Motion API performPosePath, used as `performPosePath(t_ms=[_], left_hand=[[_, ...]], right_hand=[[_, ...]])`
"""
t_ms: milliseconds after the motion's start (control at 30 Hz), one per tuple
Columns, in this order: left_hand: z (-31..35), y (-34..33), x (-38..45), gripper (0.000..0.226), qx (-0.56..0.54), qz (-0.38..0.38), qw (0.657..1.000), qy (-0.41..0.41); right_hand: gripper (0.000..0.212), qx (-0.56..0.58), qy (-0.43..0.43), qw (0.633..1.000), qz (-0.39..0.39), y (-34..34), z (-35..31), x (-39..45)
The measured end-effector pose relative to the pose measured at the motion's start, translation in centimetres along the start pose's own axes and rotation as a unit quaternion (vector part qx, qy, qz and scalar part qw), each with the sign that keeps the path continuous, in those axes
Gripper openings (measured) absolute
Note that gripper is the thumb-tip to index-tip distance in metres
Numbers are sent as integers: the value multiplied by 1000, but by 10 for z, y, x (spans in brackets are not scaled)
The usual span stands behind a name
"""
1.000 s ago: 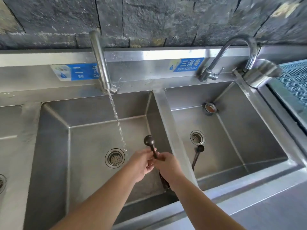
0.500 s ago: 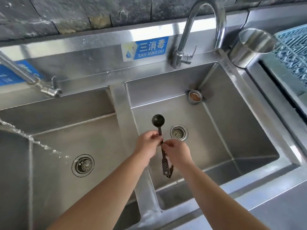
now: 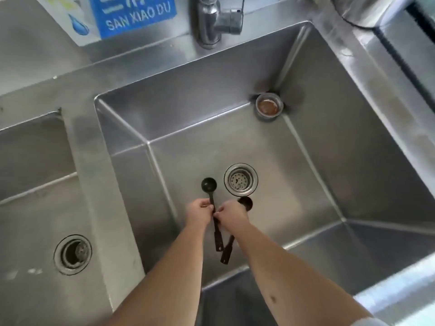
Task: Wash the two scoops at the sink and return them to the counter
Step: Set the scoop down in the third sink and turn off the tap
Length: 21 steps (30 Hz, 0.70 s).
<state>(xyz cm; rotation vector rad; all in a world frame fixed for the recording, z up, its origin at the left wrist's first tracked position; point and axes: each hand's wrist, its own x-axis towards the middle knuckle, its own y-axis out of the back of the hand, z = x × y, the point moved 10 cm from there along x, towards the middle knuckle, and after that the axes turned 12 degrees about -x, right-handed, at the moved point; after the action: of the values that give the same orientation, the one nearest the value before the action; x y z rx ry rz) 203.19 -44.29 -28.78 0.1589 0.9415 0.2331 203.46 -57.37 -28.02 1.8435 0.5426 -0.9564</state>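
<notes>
Two bare forearms came up from the near edge of the view and met over the right sink basin. The left hand was closed, its fingertips pinching the handle of a black scoop about one third of the way down from the bowl. The right hand was also closed, and its fingertips touched the same handle just beside the left hand; whether it gripped the handle firmly, I cannot tell. This first scoop was held above the basin floor with its long axis running near to far: the flat end of the handle pointed toward the person, and the round bowl pointed to the far side, a little to the left.

A second black scoop lay on the floor of the same basin, mostly hidden under the right hand. Its handle end showed near the person, just beside the handle end of the first scoop, and its bowl showed past the right hand, close to the drain. Its long axis leaned from near left to far right.

Farther away, a small metal cup stood in the far right corner of the basin. Behind the basin stood the base of a faucet and a blue sign on the back wall. At the left was a second basin with its own drain.
</notes>
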Motion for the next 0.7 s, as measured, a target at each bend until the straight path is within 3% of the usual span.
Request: performPosePath(t_ms=[400, 567, 700], left_hand=[[-6, 1, 13, 22, 142, 64, 987, -42], [7, 2, 6, 26, 174, 59, 982, -55], [43, 0, -23, 39, 226, 23, 966, -127]], right_hand=[[20, 31, -60, 998, 6, -25, 16, 33], [23, 20, -49, 998, 24, -14, 12, 21], [23, 9, -13, 998, 60, 23, -2, -16]])
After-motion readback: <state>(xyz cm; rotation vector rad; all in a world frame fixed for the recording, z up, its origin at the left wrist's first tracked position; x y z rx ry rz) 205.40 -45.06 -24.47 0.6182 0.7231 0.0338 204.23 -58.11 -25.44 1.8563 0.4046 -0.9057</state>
